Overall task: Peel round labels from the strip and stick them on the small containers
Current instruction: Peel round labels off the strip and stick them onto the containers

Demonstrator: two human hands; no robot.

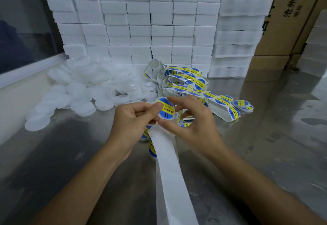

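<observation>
Progress is at an early stage, judging by the stock on the bench (265, 154). The left hand (131, 118) holds a small container (165, 109) up over the middle of the bench, fingers and thumb curled round its edge, its face tilted toward the camera and already bearing a blue and yellow round label. The right hand (191, 118) is at the same container: its thumb tip touches the lower rim and its forefinger reaches over the top, the other fingers loosely curled; whether it is pressing the label down or merely steadying the container cannot be told. Finished work is small: one labelled container (243, 104) lies toward the right side of the bench, and a few more (146, 132) lie partly hidden beneath the hands. Bare backing (169, 168), with its labels gone, trails from under the hands toward the near edge. The strip (187, 79) that remains is a loose tangle behind the hands, toward the back of the bench, carrying many unpeeled labels. A large heap of unlabelled containers (79, 90) fills the back left part of the bench. Stacked white blocks (159, 21) stand along the back edge and cardboard cartons (292, 12) at the back right. In my judgement the greater part of the work remains, and label supply looks adequate for a good many more.
</observation>
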